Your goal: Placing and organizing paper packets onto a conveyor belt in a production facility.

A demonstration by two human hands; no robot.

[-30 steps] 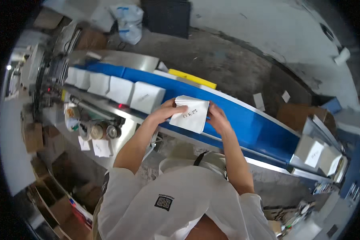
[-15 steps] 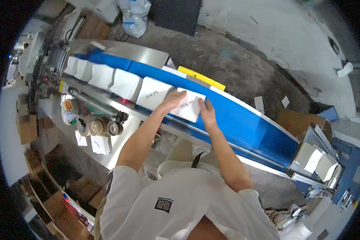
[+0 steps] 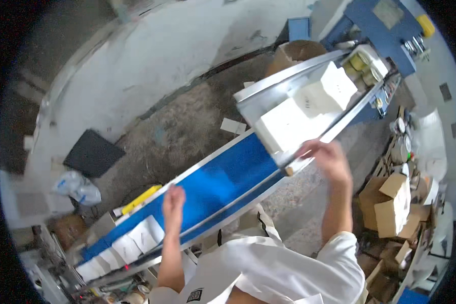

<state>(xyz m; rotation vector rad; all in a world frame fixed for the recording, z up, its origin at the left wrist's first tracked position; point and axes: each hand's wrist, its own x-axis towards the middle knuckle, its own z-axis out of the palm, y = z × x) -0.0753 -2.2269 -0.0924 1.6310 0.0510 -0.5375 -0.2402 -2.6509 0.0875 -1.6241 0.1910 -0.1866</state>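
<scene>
My right hand (image 3: 328,158), smeared by motion, reaches to the near edge of a slanted metal tray (image 3: 258,91), fingers loosely stretched and apparently empty. Right by its fingertips, a white block-like pack (image 3: 283,126) lies at the tray's lower end. More white packs (image 3: 334,83) lean in a row behind it, some with dark print. My left hand (image 3: 174,201) hovers over the blue conveyor belt (image 3: 223,175), somewhat blurred, fingers raised and nothing visible in them. Below and left of that hand, several white packs (image 3: 142,235) overlap in a row along the belt.
Yellowish rolls (image 3: 359,62) sit at the tray's far end. A yellow bar (image 3: 142,199) runs along the belt's far side. Opened cardboard boxes (image 3: 385,207) stand at the right, and a dark mat (image 3: 93,153) lies on the floor beyond the belt.
My view has swung right toward the tray. The printed pack between my hands has left them, and my hands are now far apart. A pack now shows at the tray's lower end.
</scene>
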